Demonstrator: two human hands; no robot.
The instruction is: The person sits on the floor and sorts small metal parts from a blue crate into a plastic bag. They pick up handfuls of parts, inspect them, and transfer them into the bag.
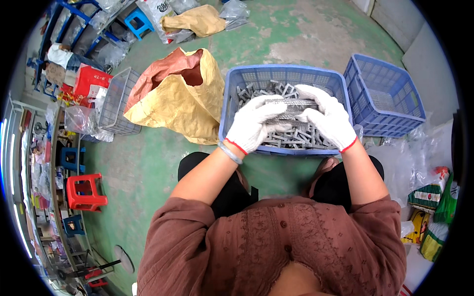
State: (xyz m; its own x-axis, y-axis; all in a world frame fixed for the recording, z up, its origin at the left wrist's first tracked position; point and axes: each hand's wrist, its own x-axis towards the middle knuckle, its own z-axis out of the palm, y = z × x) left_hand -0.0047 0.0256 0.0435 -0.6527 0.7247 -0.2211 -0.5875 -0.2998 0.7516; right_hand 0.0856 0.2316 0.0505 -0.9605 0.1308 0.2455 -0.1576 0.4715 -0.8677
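Observation:
Both my hands wear white knit gloves with red cuffs. Between them is a bundle of grey metal pieces (292, 107), lying side by side and held above a blue plastic crate (286, 151). My left hand (256, 122) closes on the bundle's left end, and my right hand (326, 118) grips its right end. Beneath the hands, many loose grey metal brackets (301, 137) lie jumbled in the crate. The gloves and bundle hide the middle of that pile.
Left of the crate stands an open yellow woven sack (192, 111) with a reddish lining. A second blue crate (390, 103) is at the right. Farther left are a grey mesh crate (120, 103) and a red stool (87, 192). A person (66, 56) is at the far left.

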